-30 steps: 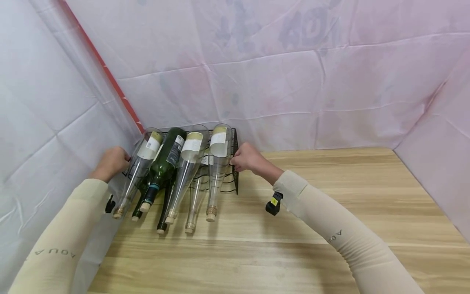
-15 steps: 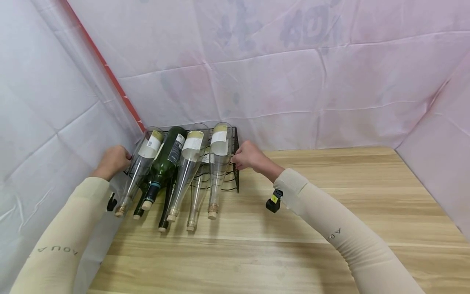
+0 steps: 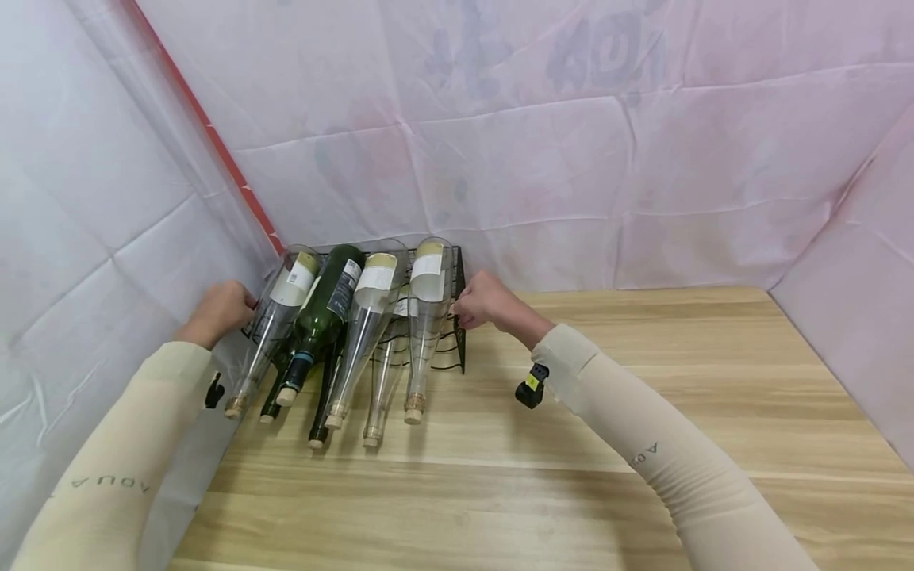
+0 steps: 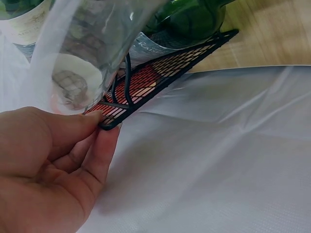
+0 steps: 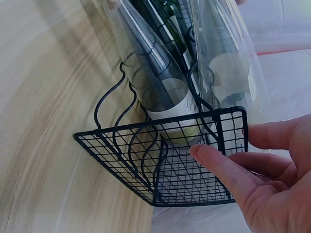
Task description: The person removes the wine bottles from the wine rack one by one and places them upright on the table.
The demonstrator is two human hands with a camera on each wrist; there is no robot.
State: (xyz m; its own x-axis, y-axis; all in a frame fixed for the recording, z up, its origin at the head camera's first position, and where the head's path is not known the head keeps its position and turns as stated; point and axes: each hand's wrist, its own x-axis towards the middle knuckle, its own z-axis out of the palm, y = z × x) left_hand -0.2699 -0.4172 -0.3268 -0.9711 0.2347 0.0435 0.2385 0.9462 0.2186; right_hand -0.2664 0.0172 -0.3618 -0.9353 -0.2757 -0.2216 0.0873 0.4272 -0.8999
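A black wire wine rack (image 3: 460, 349) stands at the back left, holding several corked bottles in two layers, necks toward me. My left hand (image 3: 220, 311) pinches the corner of the rack's left mesh side (image 4: 165, 80) between thumb and fingers. On the other end, my right hand (image 3: 493, 305) grips the edge of the right mesh side (image 5: 160, 125), thumb and fingers on either side of it. The upper layer has a green bottle (image 3: 321, 317) among clear bottles (image 3: 428, 293) with white and yellow labels. Below, a clear bottle (image 3: 382, 388) and dark green ones are partly hidden.
The rack rests on a wood-grain table (image 3: 500, 492). White sheeting (image 3: 514, 174) rises behind it, and another sheet (image 3: 93, 262) hangs close to its left side. A red strip (image 3: 214, 135) runs up the corner.
The rack and its bottles have shifted very slightly toward the back sheet. Both hands have kept their hold on its sides.
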